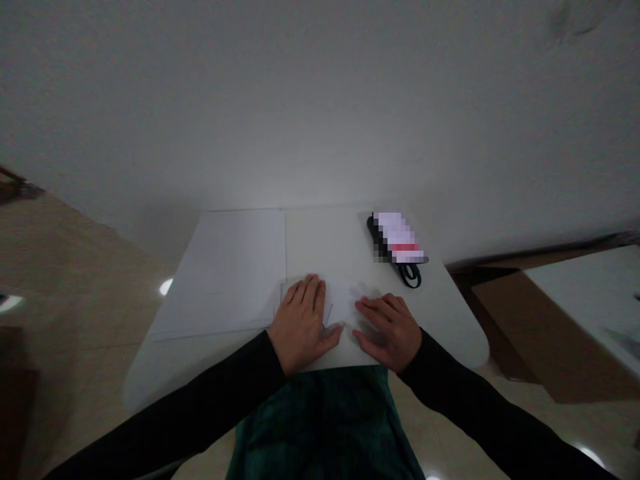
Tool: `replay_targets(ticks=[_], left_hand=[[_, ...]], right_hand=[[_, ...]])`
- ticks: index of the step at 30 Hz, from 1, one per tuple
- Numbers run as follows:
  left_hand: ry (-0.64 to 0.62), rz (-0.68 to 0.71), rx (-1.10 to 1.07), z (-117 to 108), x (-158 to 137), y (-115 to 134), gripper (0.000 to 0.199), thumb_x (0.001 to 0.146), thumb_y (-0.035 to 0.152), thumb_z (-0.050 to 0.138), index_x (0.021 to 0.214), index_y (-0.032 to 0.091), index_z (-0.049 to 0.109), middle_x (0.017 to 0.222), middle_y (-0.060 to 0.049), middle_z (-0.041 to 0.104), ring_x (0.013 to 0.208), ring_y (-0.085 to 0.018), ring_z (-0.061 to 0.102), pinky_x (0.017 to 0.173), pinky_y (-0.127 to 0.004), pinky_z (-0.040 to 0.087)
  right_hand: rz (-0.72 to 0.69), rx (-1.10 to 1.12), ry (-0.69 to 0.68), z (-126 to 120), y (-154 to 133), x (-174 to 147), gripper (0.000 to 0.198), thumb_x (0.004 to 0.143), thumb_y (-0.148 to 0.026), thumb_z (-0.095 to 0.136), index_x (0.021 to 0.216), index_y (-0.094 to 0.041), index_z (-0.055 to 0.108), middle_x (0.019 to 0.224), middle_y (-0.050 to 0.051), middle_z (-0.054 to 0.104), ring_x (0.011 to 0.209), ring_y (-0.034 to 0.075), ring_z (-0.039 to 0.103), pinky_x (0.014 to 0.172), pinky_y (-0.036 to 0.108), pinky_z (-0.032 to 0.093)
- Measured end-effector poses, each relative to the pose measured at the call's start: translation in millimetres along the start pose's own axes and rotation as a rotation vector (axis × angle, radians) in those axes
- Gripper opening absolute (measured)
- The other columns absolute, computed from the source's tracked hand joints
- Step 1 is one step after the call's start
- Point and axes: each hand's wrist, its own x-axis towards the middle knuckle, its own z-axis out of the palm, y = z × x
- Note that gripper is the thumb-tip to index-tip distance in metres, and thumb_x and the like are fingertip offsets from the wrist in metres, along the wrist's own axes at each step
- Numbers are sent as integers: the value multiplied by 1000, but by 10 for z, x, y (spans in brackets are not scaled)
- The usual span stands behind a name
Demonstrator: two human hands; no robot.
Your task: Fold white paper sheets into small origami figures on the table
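A small white piece of paper [341, 301] with creased or folded edges lies near the front of the white table [330, 240]. My left hand [303, 320] rests flat on its left part, fingers stretched forward and thumb pointing right. Over the paper's right side is my right hand [393, 327], with its fingers apart and slightly bent; whether the fingertips press on the paper is hard to tell in the dim light. Under my left palm, part of the paper is hidden. To the left, close to my left hand, lie large white sheets of paper [225, 267].
A phone [400, 238] with a lit, blurred-out screen lies at the table's back right, a black strap loop [411, 275] beside it. The wall [320, 100] borders the far table edge. On the right stands a brown and white board or box [560, 333].
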Motion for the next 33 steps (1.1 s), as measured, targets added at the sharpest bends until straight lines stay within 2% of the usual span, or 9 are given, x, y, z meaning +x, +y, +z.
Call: replay_targets(ticks=[4,8,14,17,20,23,25,29,33], left_hand=[[-70,71,-64,-7,-147,175,85,74,59,57,134,0,43,143,-28,37,136,-38,32,107,-47,34],[-84,188,-72,23,-334,256,78,78,55,58,137,8,41,147,-24,32,138,-38,27,107,-48,35],[-68,250,-190,-137,-397,119,41,89,20,51,129,15,50,137,-14,51,127,-29,48,102,-43,44],[1,77,-543,-375,-204,-63,34,92,18,43,123,15,56,125,-11,61,111,-24,61,94,-39,50],[176,-322,-1066,-534,131,-261,30,91,35,48,96,13,68,97,-8,71,89,-23,67,81,-38,55],[483,-575,-1600,-484,464,-397,31,82,41,61,94,13,66,101,-8,70,91,-22,65,75,-35,56],[578,-641,-1722,-364,619,-469,28,76,38,68,88,13,67,97,-7,70,87,-19,65,73,-30,54],[390,-669,-1799,-168,713,-731,30,69,32,74,88,10,68,87,-8,70,79,-18,65,73,-29,52],[99,-558,-1673,-197,641,-1145,36,68,32,73,95,8,68,84,-10,69,72,-18,64,61,-28,53]], right_hand=[[-92,-39,18,-127,-211,-237,54,80,-56,58,112,-13,63,92,12,71,90,27,62,77,46,46],[-204,-96,78,-213,-344,-354,20,90,-11,50,98,-18,67,79,2,72,89,18,67,80,36,47],[-273,179,89,-500,-423,61,17,88,-8,53,96,-16,65,74,3,70,79,16,67,73,31,53],[32,328,211,-536,-308,480,37,79,-15,68,114,-22,58,98,8,69,95,19,64,80,36,54],[374,672,249,-292,-51,931,74,63,-38,81,128,-23,47,122,14,60,111,26,59,88,46,53],[640,1203,33,124,168,1292,57,63,-51,76,108,-20,59,91,6,70,83,21,68,75,44,59],[755,1387,46,371,232,1435,45,58,-47,79,87,-17,63,77,2,70,71,18,68,67,39,61],[813,1396,105,593,305,1489,41,51,-35,85,81,-15,65,67,0,70,56,14,65,51,29,60],[776,1366,-131,534,490,1420,37,52,-32,84,77,-13,66,67,3,71,50,13,64,42,24,56]])
